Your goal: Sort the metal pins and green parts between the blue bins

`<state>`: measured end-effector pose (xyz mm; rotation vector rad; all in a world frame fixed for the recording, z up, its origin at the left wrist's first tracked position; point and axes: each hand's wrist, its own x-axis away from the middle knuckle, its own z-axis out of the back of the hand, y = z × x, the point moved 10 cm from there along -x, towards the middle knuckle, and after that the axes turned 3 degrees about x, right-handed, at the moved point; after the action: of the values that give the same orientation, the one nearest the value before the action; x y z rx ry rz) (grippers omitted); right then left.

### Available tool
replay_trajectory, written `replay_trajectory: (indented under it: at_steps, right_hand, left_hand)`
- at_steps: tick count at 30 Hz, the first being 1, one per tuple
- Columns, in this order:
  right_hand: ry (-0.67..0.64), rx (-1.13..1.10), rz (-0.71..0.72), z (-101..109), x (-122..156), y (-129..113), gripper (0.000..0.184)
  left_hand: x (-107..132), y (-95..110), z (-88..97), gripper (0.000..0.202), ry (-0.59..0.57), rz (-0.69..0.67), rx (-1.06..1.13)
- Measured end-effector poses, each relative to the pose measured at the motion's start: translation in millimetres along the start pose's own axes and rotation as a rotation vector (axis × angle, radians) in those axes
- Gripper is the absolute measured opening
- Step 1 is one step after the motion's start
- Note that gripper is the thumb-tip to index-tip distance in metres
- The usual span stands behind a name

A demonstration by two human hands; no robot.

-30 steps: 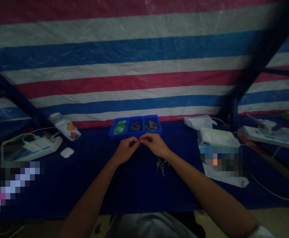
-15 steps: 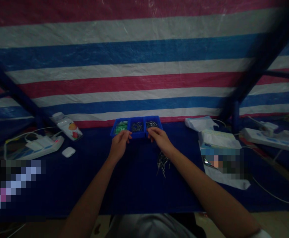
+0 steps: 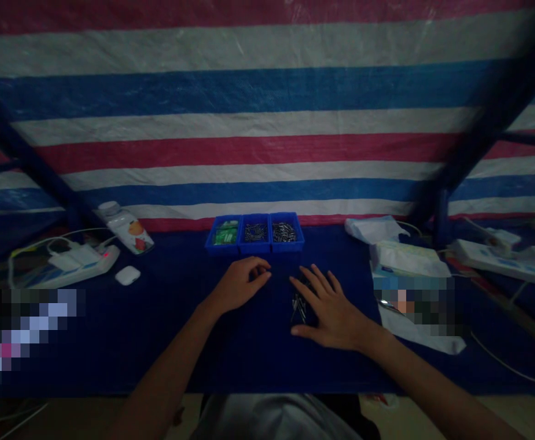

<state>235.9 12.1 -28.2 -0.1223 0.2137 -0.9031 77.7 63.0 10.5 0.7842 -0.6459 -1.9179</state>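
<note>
My right hand (image 3: 331, 305) is spread open, palm down, over a small pile of slim, shiny metal pieces (image 3: 299, 308) on the blue tabletop. Part of that pile is hidden under the fingers, and its exact kind is unclear. To the left, my left hand (image 3: 245, 282) hovers at or just above the table, fingers loosely bent and thumb apart, nothing visible in it. Beyond both hands stand three joined blue bins: the left bin (image 3: 223, 249) has green packets, the middle bin (image 3: 254, 248) dark small metal parts, the right bin (image 3: 288, 247) more small metal parts.
At left are a power strip (image 3: 77, 275) with chargers, a white bottle (image 3: 127, 229) and a small white case (image 3: 128, 275). At right lie a tissue pack (image 3: 409, 260), white plastic wrapping (image 3: 377, 230) and another power strip (image 3: 501, 260). Striped sheeting (image 3: 267, 146) hangs behind the table.
Both hands have drawn back from the bins toward me. My right hand has opened and moved over the metal pile; my left hand's thumb and fingers have parted.
</note>
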Motion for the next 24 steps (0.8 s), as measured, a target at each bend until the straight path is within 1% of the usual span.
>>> replay_trajectory:
  at_steps: [2, 5, 9, 11, 13, 15, 16, 19, 21, 24]
  right_hand:
    - [-0.040, 0.032, 0.011, -11, -4, -4, 0.092]
    - [-0.071, 0.029, 0.017, -16, -21, -12, 0.086]
    - [-0.079, -0.018, 0.010, -22, -51, -30, 0.085]
    - [-0.090, -0.051, -0.019, -27, -65, -37, 0.085]
    - [-0.107, -0.094, -0.063, -32, -76, -39, 0.086]
    - [-0.119, -0.163, -0.098, -32, -84, -34, 0.083]
    - [-0.103, -0.208, -0.115, -29, -87, -29, 0.079]
    - [0.030, -0.333, -0.127, -8, -91, -6, 0.058]
    - [0.077, -0.338, -0.075, 2, -91, 4, 0.044]
    - [0.066, -0.242, 0.022, 6, -90, 8, 0.038]
  left_hand:
    - [-2, -1, 2.4, 0.017, 0.020, -0.008, -0.008]
    - [-4, -7, 8.5, 0.016, 0.069, 0.000, -0.010]
    - [-6, -23, 17.9, 0.016, 0.120, 0.036, -0.030]
    - [-6, -32, 24.3, 0.016, 0.147, 0.062, -0.043]
    - [-5, -40, 29.7, 0.017, 0.154, 0.087, -0.071]
    - [-4, -46, 32.3, 0.017, 0.131, 0.113, -0.113]
    - [-4, -47, 32.5, 0.018, 0.112, 0.124, -0.133]
    - [-1, -48, 28.5, 0.019, 0.038, 0.147, -0.189]
    - [0, -47, 22.3, 0.020, -0.018, 0.153, -0.241]
    - [1, -47, 14.3, 0.021, -0.064, 0.153, -0.304]
